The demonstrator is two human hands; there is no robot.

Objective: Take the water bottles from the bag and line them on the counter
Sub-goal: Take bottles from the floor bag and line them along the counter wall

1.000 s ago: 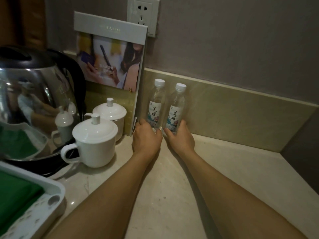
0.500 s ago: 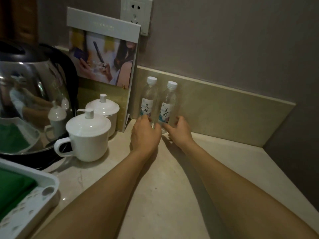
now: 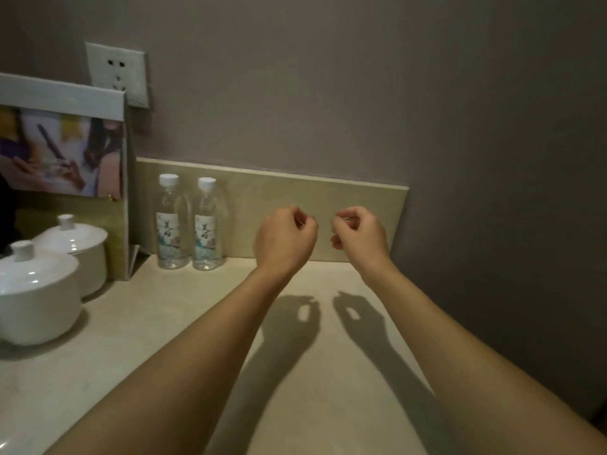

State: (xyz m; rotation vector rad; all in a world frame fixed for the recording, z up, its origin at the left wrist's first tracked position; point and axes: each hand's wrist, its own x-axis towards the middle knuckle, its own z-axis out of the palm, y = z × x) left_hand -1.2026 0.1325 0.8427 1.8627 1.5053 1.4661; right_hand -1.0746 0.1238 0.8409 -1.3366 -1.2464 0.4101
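Two clear water bottles with white caps stand upright side by side on the counter [image 3: 184,323] against the backsplash, the left bottle [image 3: 170,224] touching or nearly touching the right bottle [image 3: 206,226]. My left hand [image 3: 284,238] hovers above the counter to the right of the bottles, fingers curled with thumb and fingertips pinched, holding nothing. My right hand [image 3: 359,234] hangs a little further right in the same pinched pose, also holding nothing. No bag is in view.
A standing photo card [image 3: 65,142] leans at the left beside the bottles. Two white lidded cups [image 3: 36,290] [image 3: 74,244] sit in front of it. A wall socket [image 3: 116,73] is above. The backsplash ends at a dark side wall [image 3: 492,224] on the right.
Both hands have let go of the bottles and lifted up and to the right, fingers pinched. The view has swung right, so the kettle and tray have left the frame.
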